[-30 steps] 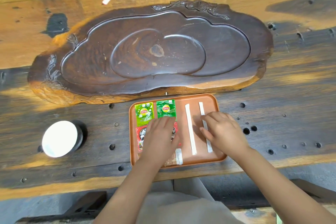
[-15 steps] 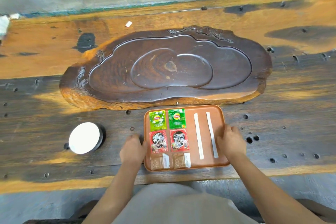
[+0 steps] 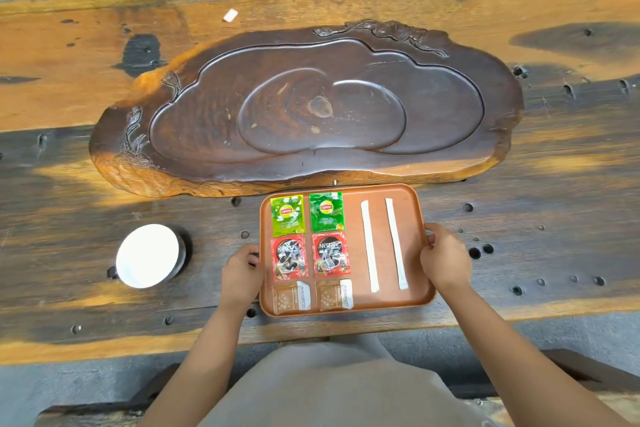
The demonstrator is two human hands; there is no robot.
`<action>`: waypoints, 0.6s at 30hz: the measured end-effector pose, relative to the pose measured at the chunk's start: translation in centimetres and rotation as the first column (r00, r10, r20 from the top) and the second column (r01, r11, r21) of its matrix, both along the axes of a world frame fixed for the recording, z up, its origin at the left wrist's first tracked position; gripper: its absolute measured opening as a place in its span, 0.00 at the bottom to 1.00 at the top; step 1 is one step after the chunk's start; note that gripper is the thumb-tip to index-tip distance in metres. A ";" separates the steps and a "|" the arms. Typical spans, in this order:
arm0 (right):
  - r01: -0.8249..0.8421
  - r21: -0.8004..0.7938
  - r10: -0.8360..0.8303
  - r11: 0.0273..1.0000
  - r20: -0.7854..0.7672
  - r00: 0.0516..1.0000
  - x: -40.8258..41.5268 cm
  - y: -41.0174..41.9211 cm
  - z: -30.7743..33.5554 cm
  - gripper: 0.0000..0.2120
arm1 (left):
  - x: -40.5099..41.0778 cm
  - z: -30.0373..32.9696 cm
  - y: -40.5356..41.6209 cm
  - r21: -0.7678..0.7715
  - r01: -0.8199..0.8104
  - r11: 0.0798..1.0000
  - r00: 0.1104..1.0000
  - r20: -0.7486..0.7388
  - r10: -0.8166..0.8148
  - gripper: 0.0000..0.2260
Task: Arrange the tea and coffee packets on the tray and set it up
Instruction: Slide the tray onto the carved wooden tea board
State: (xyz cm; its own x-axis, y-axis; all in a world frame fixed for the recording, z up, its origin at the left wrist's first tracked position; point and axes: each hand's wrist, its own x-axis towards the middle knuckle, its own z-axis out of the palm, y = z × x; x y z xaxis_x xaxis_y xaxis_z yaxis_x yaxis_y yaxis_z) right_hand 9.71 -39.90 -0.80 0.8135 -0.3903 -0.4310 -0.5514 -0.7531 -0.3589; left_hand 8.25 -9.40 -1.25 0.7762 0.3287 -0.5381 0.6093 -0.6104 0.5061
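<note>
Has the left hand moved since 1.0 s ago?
Yes. The left hand went from over the packets on the tray to its left rim, toward the white cup.

We are reaching both bare forearms forward from the lower edge of the view. Our left hand (image 3: 241,277) is curling its fingers (image 3: 250,255) around the left rim of the tray (image 3: 381,303). Our right hand (image 3: 445,257) is gripping the right rim, thumb on top, wrist angling inward.
</note>
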 end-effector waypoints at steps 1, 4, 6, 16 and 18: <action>0.005 0.015 -0.005 1.000 0.005 1.000 -0.1 0.1 0.2 0.22 | 0.0 0.4 0.4 -0.019 0.001 1.000 1.000 0.004 -0.001 0.09; 0.027 0.076 -0.029 0.997 0.025 0.999 -0.2 -0.1 1.2 0.22 | -0.2 2.0 1.6 -0.066 0.014 0.998 0.999 0.037 -0.011 0.09; 0.027 0.106 -0.032 0.994 0.050 0.998 0.0 -0.1 2.0 0.22 | -0.1 3.0 2.5 -0.082 0.020 0.996 0.997 0.082 -0.013 0.11; -0.041 0.171 -0.007 0.984 0.271 0.963 8.6 0.4 6.9 0.21 | 8.5 6.9 5.8 -0.204 0.059 0.977 0.960 0.282 0.001 0.15; -0.058 0.156 0.010 0.986 0.288 0.958 11.7 0.7 6.9 0.21 | 11.5 7.1 6.0 -0.195 0.089 0.977 0.949 0.315 -0.023 0.14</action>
State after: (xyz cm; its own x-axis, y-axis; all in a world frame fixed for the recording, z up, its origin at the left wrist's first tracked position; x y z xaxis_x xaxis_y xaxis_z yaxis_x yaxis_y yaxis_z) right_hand 21.37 -39.22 6.07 0.9232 -0.3047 -0.2340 -0.3833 -0.6886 -0.6155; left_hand 19.77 -3.39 5.81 0.9287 0.1886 -0.3194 0.3707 -0.5027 0.7809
